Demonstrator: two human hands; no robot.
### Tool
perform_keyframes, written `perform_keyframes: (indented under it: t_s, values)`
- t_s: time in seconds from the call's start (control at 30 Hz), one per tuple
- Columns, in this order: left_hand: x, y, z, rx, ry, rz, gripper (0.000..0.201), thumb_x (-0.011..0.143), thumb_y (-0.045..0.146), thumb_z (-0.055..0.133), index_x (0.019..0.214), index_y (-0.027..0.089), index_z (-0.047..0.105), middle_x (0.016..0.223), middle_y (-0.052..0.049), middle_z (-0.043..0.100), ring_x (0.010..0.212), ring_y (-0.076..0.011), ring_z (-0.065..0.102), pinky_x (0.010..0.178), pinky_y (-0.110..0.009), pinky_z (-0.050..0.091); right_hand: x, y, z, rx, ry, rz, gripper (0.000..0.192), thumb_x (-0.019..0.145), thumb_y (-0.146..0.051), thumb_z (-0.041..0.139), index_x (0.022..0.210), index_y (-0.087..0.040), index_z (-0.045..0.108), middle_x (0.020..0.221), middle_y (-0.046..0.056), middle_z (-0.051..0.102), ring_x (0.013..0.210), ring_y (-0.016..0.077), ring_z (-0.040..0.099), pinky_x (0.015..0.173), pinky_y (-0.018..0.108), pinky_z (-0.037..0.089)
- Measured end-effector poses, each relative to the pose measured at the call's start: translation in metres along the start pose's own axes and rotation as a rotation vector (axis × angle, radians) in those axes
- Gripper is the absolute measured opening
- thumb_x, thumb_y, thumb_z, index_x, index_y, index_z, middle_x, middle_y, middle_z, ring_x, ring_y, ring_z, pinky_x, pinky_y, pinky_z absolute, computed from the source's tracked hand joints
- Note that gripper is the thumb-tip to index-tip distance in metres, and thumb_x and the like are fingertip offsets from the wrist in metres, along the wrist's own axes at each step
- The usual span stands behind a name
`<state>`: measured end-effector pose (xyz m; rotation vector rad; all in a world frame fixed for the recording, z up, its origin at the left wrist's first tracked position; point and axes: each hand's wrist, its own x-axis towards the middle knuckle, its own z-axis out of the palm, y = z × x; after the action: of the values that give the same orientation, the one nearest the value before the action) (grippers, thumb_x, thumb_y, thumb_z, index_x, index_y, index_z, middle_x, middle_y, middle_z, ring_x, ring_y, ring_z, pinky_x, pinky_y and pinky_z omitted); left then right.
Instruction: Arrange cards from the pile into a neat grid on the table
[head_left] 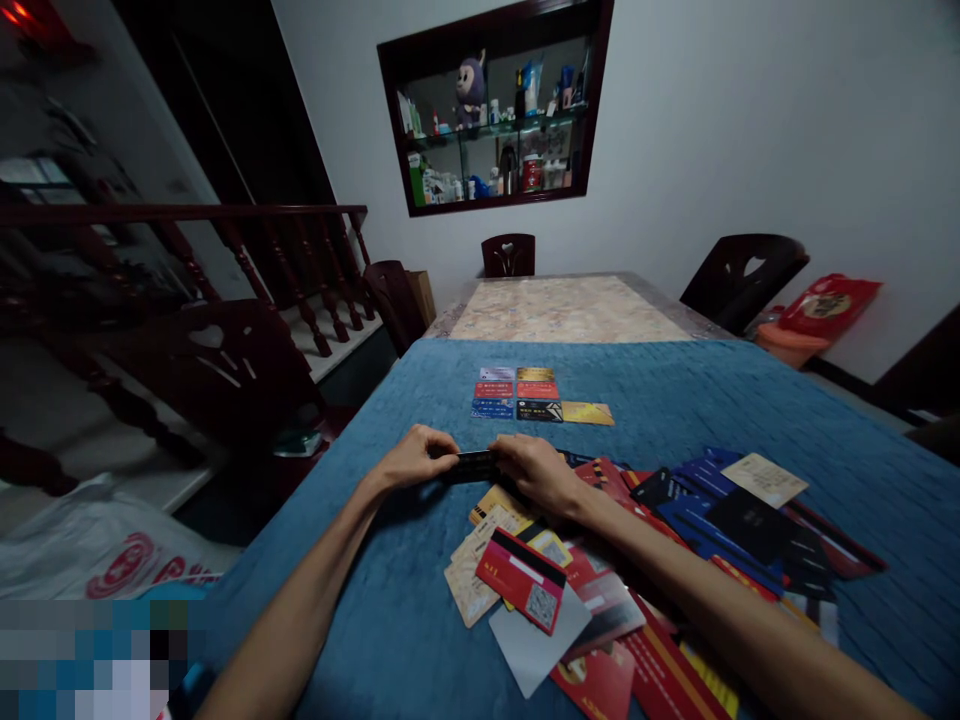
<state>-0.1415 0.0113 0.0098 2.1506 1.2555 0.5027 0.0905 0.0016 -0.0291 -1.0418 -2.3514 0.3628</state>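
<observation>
Black card | grip: left hand, right hand pinch opposite edges | blue cloth spreads leftward

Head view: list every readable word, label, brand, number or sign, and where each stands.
No word reads clearly.
Striped red card: QR code; other print blurred.
Held card: print too small.
Laid-out cards: print too small.
Other cards: lettering blurred.
White bag: red print, blurred.
Red bag: gold emblem, blurred.
Shelf items: too small.
</observation>
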Motion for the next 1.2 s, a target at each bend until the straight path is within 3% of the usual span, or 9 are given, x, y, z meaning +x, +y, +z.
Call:
perform_keyframes:
  t_s: [0.47,0.8,1.2]
  values:
    - [0.002,-0.003,0.002,0.044,-0.039,0.011,0.018,0.070,0.025,0.051,0.070,0.012,0.064,0.062,0.001,0.054,0.062,-0.0112,0.047,0.057,-0.021,0.036,-0.002,0.002,0.008,0.015,-0.009,0.002,0.035,0.081,-0.005,0.053,0.114,-0.017,0.058,0.103,0.010,0.068,0.097,0.0212,0.063,0.081,0.028,0.044]
    - [0.002,-0.007,0.005,0.042,-0.015,0.033,0.019,0.071,0.026,0.052,0.073,0.013,0.065,0.064,0.001,0.056,0.061,-0.0114,0.048,0.059,-0.021,0.036,-0.002,0.005,0.013,0.050,0.024,0.013,0.052,0.078,-0.001,0.055,0.127,-0.019,0.052,0.109,0.010,0.069,0.102,0.0219,0.063,0.086,0.031,0.047]
    - [0.001,-0.006,0.002,0.005,-0.028,0.016,0.023,0.072,0.024,0.054,0.081,0.011,0.071,0.069,-0.001,0.063,0.064,-0.0124,0.054,0.061,-0.021,0.039,-0.003,0.002,0.011,0.051,0.024,0.022,0.048,0.081,-0.003,0.055,0.127,-0.018,0.053,0.116,0.012,0.067,0.108,0.0238,0.063,0.090,0.034,0.047]
